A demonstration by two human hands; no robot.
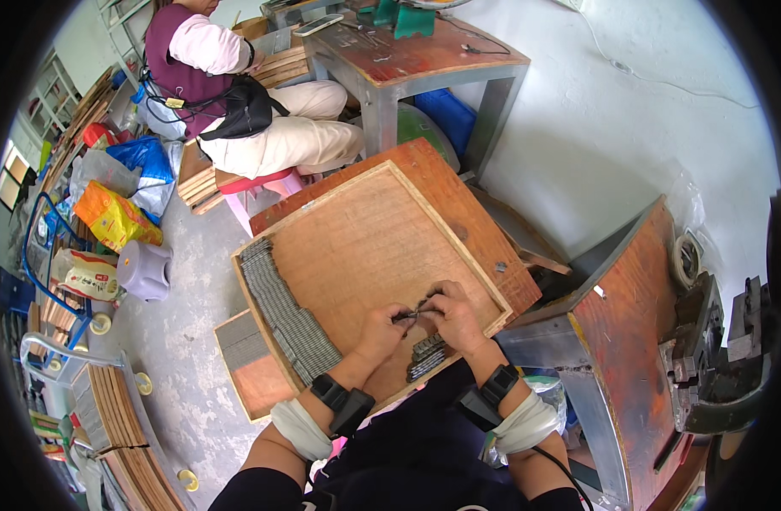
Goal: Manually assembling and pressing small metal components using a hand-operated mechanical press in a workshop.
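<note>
A shallow wooden tray [356,247] lies in front of me. My left hand [382,330] and my right hand [455,317] meet above its near right part, both closed in a pinch. Between the fingertips is a small dark thin piece [405,316], with fingers of both hands on it; its exact kind is too small to tell. A small pile of dark grey strips [426,358] lies in the tray just below my right hand. Down the tray's left side runs a long band of tightly packed small grey pieces [288,315], laid in rows.
The tray rests on a brown wooden table [484,238]. Beneath its left edge sits another tray [263,375]. A seated person [237,111] works beyond, beside a metal-legged table [441,51]. Bags and a grey stool [143,271] stand left; a metal-framed bench [612,341] stands right.
</note>
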